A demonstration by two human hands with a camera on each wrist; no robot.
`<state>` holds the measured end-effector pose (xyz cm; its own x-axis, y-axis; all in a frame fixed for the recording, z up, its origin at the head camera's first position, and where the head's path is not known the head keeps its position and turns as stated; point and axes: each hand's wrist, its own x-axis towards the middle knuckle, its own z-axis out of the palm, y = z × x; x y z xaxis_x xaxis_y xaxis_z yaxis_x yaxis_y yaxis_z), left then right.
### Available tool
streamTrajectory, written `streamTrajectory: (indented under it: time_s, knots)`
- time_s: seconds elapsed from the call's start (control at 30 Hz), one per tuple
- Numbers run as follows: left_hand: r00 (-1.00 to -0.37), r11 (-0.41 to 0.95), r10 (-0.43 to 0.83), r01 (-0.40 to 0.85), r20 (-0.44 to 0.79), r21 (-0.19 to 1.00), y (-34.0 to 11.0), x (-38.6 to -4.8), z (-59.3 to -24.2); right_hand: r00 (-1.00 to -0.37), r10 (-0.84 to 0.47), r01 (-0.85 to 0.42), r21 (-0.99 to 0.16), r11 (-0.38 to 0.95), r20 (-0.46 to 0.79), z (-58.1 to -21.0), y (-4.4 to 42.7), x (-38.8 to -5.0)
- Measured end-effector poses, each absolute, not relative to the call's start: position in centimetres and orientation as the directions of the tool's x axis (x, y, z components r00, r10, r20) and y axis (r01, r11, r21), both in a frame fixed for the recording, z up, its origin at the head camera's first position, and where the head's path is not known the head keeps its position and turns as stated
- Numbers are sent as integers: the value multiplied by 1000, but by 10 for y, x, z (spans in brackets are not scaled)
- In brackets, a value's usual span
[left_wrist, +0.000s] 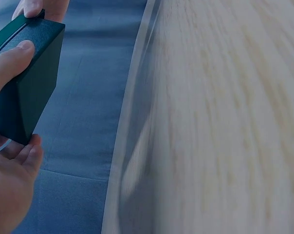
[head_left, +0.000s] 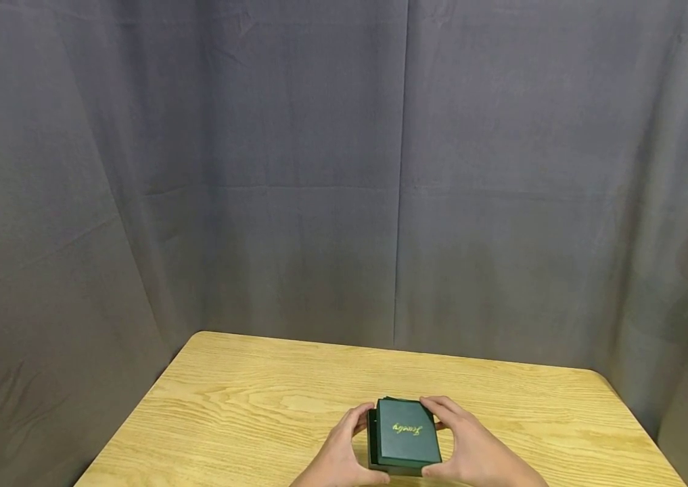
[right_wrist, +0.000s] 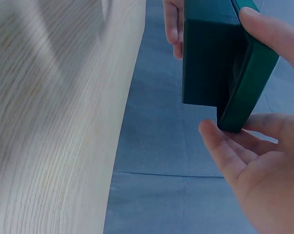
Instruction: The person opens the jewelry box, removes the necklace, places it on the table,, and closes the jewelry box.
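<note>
At the left of the pair, the left hand (head_left: 344,453) is wrapped about the base (right_wrist: 210,63) of a dark green jewelry box, its grip clamped on that base between the thumb at the near side and the fingers at the far side. The base is mostly hidden from the head view by the lid (head_left: 404,446), on which the gold word "Jewelry" (head_left: 407,429) is printed, seen upside down. The lid is set askew, shifted toward the right, so that a dark strip of the base is exposed along the left; in the right wrist view, a gap is shown between the two parts and the lid is seen to overhang. Farther right, the right hand (head_left: 471,443) is placed about the lid, its grip clamped on it, with the thumb near and the fingers beyond. In both wrist views the box is seen raised above the table (head_left: 228,419), against grey cloth. The tabletop is of pale wood grain with rounded far corners. From left to right, the table is enclosed by a creased left curtain (head_left: 45,203), a back curtain (head_left: 301,169) marked by a vertical seam (head_left: 401,189), and a right curtain (head_left: 678,203) hung in soft folds.
</note>
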<state>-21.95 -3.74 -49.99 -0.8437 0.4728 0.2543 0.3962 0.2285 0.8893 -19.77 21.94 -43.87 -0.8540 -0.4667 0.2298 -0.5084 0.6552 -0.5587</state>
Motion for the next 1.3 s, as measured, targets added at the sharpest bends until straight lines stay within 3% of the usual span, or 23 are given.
streamTrajectory:
  time_s: [0.27,0.6,0.97,1.3]
  knots:
    - [-854,246,466,377,232,893,-37,-220,-497,-875,-444,-469,-559,683,192,-437,221,-197]
    - [-861,275,468,353,197,894,-40,-220,-492,-866,-452,-488,-555,674,213,-439,225,-198]
    - [-847,329,476,422,238,845,-42,-219,-495,-857,-452,-509,-538,672,245,-439,232,-196]
    - [-866,342,454,387,210,856,-42,-220,-495,-838,-475,-538,-543,645,266,-441,238,-199]
